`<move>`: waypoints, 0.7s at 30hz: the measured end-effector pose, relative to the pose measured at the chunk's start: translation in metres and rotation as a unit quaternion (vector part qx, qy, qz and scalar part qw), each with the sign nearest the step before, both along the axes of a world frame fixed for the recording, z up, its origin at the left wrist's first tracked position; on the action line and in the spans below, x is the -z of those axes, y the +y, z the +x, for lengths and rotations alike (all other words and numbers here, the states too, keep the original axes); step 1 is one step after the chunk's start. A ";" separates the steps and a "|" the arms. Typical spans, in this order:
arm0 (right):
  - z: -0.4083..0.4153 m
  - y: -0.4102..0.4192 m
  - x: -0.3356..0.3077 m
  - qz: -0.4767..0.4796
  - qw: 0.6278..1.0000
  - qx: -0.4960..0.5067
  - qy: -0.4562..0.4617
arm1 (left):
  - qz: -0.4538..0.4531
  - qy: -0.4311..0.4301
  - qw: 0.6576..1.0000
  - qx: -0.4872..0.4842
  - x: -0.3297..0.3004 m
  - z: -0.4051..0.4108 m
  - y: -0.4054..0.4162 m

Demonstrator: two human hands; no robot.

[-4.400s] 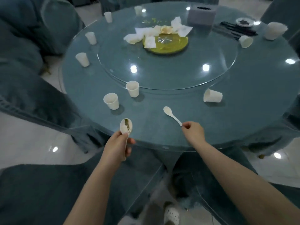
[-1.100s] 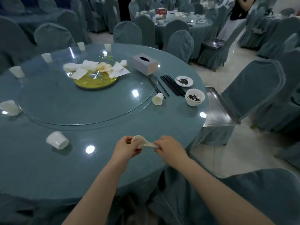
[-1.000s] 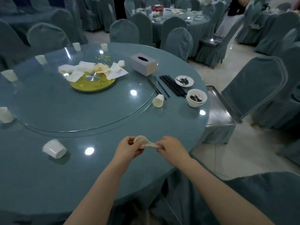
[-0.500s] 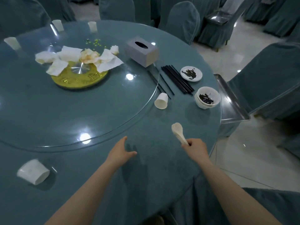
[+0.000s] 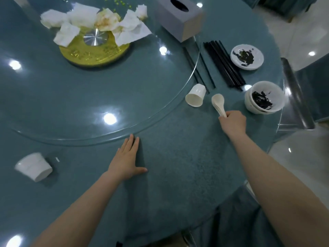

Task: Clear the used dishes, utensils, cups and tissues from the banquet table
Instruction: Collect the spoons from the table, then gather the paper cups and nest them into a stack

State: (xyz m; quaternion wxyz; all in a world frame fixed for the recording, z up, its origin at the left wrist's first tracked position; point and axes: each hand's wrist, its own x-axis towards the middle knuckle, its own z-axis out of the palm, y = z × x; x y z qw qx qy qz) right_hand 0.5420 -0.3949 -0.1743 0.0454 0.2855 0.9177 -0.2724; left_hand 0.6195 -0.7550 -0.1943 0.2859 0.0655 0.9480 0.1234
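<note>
Your right hand [image 5: 232, 121] pinches the handles of the white spoons [image 5: 218, 104], which are stacked one inside the other; their oval bowls point up toward 11 o'clock, and they look smooth and glossy. I cannot tell if the spoons touch the table [image 5: 178, 175] or are just above it. They lie between a white cup on its side [image 5: 195, 97], at 9 o'clock from them, and the stacked white bowls [image 5: 264, 99] with dark leftovers inside, at 3 o'clock.

Your left hand [image 5: 126, 159] is spread flat on the table, fingers together and thumb out, with the fingertips just at the edge of the glass turntable [image 5: 124, 97].

At 12 o'clock from the spoons lie black chopsticks [image 5: 224, 64], and beside them a small white saucer [image 5: 247, 57] with dark stains. Crumpled tissues [image 5: 92, 22] cover the gold centre disc [image 5: 94, 52] at the top left. A grey tissue box [image 5: 179, 17] stands near them. Another white cup [image 5: 33, 169] lies on its side at 9 o'clock from your left hand.
</note>
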 end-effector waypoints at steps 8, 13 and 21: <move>-0.010 -0.004 0.009 0.054 0.998 -0.023 0.018 | 0.005 0.002 1.000 -0.016 0.002 0.001 0.002; 0.000 -0.032 0.003 0.042 0.978 -0.152 0.139 | 0.006 0.000 1.000 -0.014 0.001 0.001 0.003; -0.046 -0.064 0.000 0.045 0.975 -0.193 0.097 | 0.059 0.007 0.996 -0.066 -0.016 0.007 -0.007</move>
